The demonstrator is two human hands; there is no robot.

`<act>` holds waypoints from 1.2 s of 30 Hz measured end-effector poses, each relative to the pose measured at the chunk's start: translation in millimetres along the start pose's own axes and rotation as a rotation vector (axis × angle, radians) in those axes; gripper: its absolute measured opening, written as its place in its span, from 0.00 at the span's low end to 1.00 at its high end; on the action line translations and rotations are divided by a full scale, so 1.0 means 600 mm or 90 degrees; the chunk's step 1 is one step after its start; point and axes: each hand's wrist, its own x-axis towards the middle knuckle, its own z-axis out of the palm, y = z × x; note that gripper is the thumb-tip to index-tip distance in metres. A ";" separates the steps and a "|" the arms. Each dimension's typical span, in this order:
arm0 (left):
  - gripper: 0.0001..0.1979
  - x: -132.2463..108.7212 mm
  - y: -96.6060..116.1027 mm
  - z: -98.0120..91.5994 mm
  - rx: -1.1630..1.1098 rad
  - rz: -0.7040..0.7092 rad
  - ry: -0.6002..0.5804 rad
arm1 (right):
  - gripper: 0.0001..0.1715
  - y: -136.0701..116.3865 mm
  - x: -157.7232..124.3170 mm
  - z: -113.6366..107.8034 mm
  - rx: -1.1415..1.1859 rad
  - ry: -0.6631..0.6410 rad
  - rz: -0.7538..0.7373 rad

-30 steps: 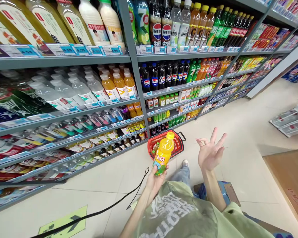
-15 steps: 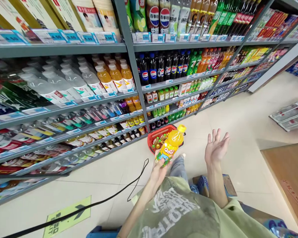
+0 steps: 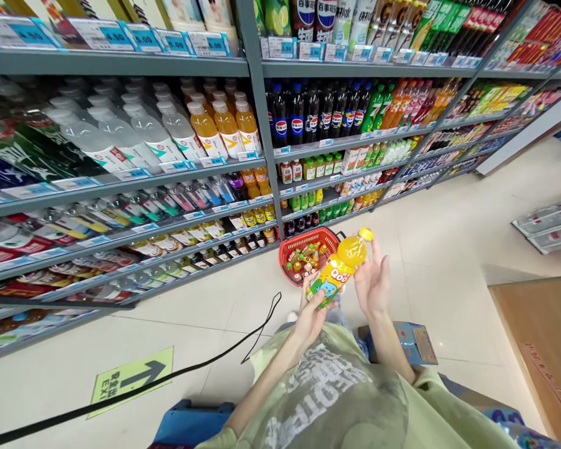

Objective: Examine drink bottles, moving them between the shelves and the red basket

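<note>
My left hand [image 3: 311, 317] is wrapped round the lower part of a Qoo juice bottle [image 3: 333, 274], which has a yellow cap and a yellow label with a blue character. The bottle is tilted, its cap pointing up and to the right. Close beside its upper part is my right hand [image 3: 373, 284], fingers stretched out and apart; whether it touches the bottle I cannot tell. Beyond the bottle, a red shopping basket [image 3: 287, 243] on the floor holds several small bottles [image 3: 307, 259] with orange-brown contents.
Drink shelves [image 3: 168, 181] run along the left and far side, full of bottles. A black strap [image 3: 182, 372] crosses the lower left above a green exit floor sign [image 3: 135, 374]. Cardboard boxes [image 3: 423, 343] stand at my right, a wooden board [image 3: 537, 337] farther right, a blue object [image 3: 191, 424] below.
My right hand has moved left, from well apart to close beside the bottle. The bottle in my left hand has shifted slightly right, and the view has shifted a little, showing more of the basket.
</note>
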 end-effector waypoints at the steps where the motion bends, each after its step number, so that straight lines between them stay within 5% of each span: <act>1: 0.36 0.000 -0.002 0.002 0.018 0.017 0.000 | 0.41 0.006 -0.004 0.009 -0.005 -0.020 0.016; 10: 0.24 -0.017 -0.024 -0.006 0.419 0.365 -0.049 | 0.43 0.011 -0.014 0.003 0.040 0.046 0.081; 15: 0.16 -0.015 -0.044 -0.032 0.607 0.470 -0.067 | 0.39 0.014 -0.010 -0.014 0.065 0.014 0.121; 19: 0.15 -0.005 -0.041 -0.047 0.610 0.426 -0.126 | 0.36 0.014 -0.009 -0.021 0.057 -0.019 0.121; 27: 0.20 -0.018 -0.040 -0.055 0.557 0.291 -0.170 | 0.33 0.009 -0.012 -0.033 0.064 0.083 0.134; 36: 0.26 -0.005 -0.029 -0.066 0.578 0.240 -0.165 | 0.22 0.036 0.012 -0.049 0.023 0.134 0.179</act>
